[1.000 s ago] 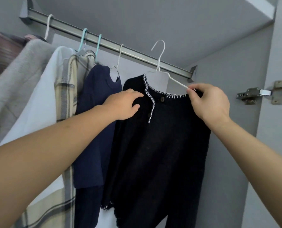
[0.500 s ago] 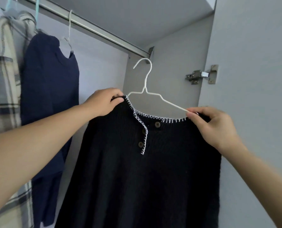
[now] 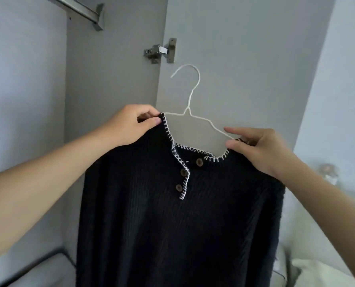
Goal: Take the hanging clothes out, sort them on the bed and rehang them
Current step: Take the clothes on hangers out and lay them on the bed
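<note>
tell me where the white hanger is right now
In the head view the white hanger sits centre frame inside the black sweater's neckline, off the rail, its hook just below the door hinge, between the left hand and right hand.

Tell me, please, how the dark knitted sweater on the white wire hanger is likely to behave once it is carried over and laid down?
The dark sweater is probably floppy: it hangs in long folds below both hands. Its ribbed knit looks thick, so likely fairly heavy. The thin white hanger may slip out, since the left hand and right hand pinch the shoulders.
</note>
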